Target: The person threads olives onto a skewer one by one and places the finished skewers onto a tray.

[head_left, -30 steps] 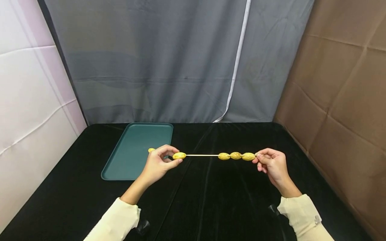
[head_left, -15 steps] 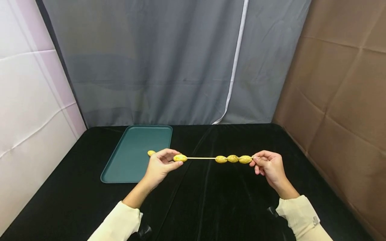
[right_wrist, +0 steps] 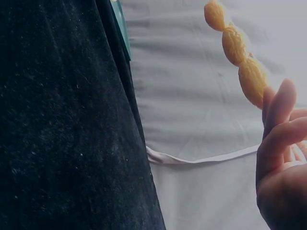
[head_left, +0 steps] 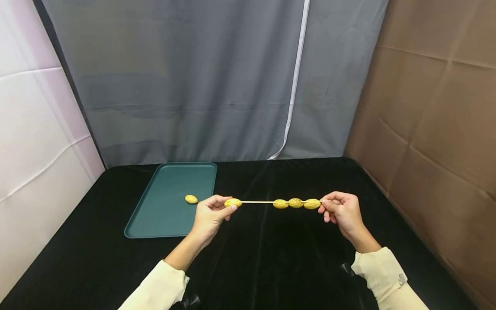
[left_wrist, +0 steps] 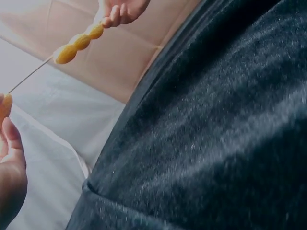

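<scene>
In the head view, a thin pale skewer [head_left: 257,202] runs level between both hands above the black table. Three yellow oval fruits [head_left: 296,203] with a mottled, ridged skin sit on its right part, close together. My right hand [head_left: 342,213] pinches the skewer's right end beside them. Between thumb and fingers, my left hand [head_left: 211,215] holds another such yellow fruit [head_left: 233,202] at the left end of the skewer. The skewer's tip is hidden there. From the left wrist view, the bare stretch of skewer [left_wrist: 31,74] shows between the held fruit [left_wrist: 5,106] and the other three.
A dark green tray [head_left: 155,215] lies on the table's left side, behind my left hand. One loose yellow fruit [head_left: 191,199] rests on it. Black cloth covers the table [head_left: 290,258]. A grey curtain [head_left: 213,86] hangs behind, with a brown panel [head_left: 438,129] at the right.
The gap between the fruit in my left hand and the three on the skewer has narrowed. The hands are slightly closer together. More of the loose fruit on the tray shows.
</scene>
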Motion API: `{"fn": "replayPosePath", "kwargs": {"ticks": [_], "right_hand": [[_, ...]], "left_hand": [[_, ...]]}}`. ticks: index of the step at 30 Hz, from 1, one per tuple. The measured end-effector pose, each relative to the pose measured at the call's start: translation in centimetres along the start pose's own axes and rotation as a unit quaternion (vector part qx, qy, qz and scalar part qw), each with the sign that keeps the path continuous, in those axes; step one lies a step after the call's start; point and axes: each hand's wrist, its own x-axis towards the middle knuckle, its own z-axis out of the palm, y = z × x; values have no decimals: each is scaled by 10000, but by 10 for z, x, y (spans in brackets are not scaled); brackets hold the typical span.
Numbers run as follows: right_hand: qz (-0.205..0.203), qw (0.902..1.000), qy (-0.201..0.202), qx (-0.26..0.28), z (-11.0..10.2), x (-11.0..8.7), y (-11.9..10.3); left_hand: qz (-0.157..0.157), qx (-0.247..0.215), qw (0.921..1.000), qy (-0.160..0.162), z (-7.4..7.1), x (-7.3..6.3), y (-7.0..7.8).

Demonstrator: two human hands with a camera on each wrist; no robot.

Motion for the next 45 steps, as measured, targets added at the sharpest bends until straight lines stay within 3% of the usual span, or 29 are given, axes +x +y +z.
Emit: {"fn": "replayPosePath", "kwargs": {"ticks": [8, 17, 37, 45], "right_hand": [[106, 9999, 107, -2, 10, -2, 3], [118, 9999, 90, 1, 17, 5, 3], [147, 9998, 91, 66, 31, 5, 5], [160, 9996, 231, 86, 34, 2, 6]], "left_hand": [[-637, -343, 9972, 178, 0, -3, -1], [-891, -567, 9933, 479, 1, -2, -1], [-580, -905, 9921, 653, 7, -1, 0], [-721, -1062, 9902, 557, 9, -1, -3]]}}
